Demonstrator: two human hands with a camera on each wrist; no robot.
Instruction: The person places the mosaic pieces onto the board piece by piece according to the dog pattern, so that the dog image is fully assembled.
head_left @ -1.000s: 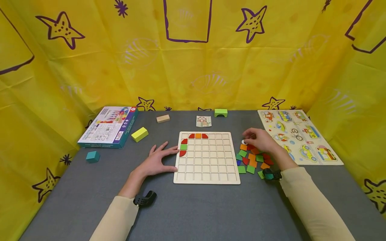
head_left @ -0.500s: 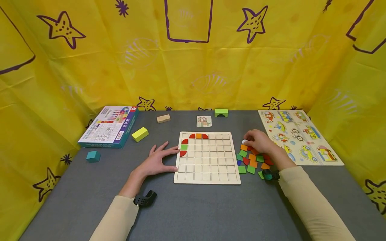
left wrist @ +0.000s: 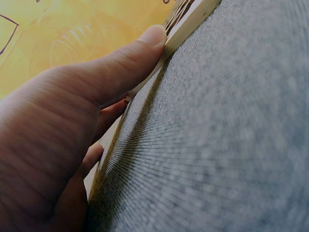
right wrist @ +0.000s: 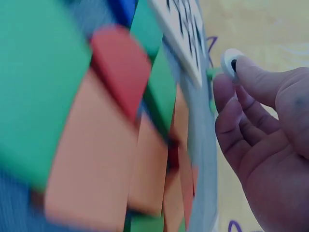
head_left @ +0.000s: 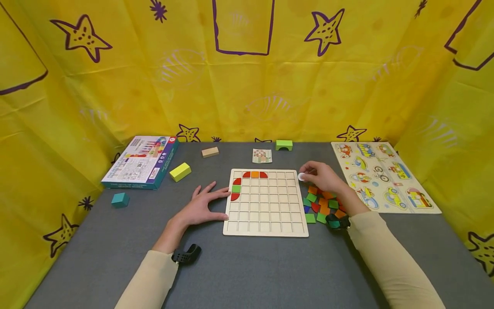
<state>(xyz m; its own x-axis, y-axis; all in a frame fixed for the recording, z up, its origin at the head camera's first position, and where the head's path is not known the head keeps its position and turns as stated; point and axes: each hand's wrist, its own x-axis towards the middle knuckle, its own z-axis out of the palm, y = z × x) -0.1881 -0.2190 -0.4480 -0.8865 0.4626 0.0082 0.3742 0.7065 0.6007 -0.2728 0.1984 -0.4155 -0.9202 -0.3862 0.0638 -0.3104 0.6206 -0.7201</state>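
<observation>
A wooden grid board (head_left: pixel 266 206) lies mid-table, with red quarter-round, orange and green tiles set in cells along its top and left side. My left hand (head_left: pixel 200 207) rests at the board's left edge, fingers spread; the left wrist view shows the thumb (left wrist: pixel 130 55) against its side. Between thumb and fingertips my right hand (head_left: pixel 324 177) pinches a white round piece (head_left: pixel 301 176) beside the board's upper right corner. A black spot on this piece shows in the right wrist view. Below that hand lies a pile of coloured tiles (head_left: pixel 323 205).
A small pattern card (head_left: pixel 262 156) and a green arch block (head_left: pixel 284 145) lie behind the board. Yellow (head_left: pixel 180 172), plain wooden (head_left: pixel 210 152) and teal (head_left: pixel 120 200) blocks are on the left, near a flat box (head_left: pixel 139 163). A picture puzzle board (head_left: pixel 386 178) lies at right.
My right hand has picked up the white round piece from the top of the tile pile and carried it left to the board's edge. The left hand has stayed in place.
</observation>
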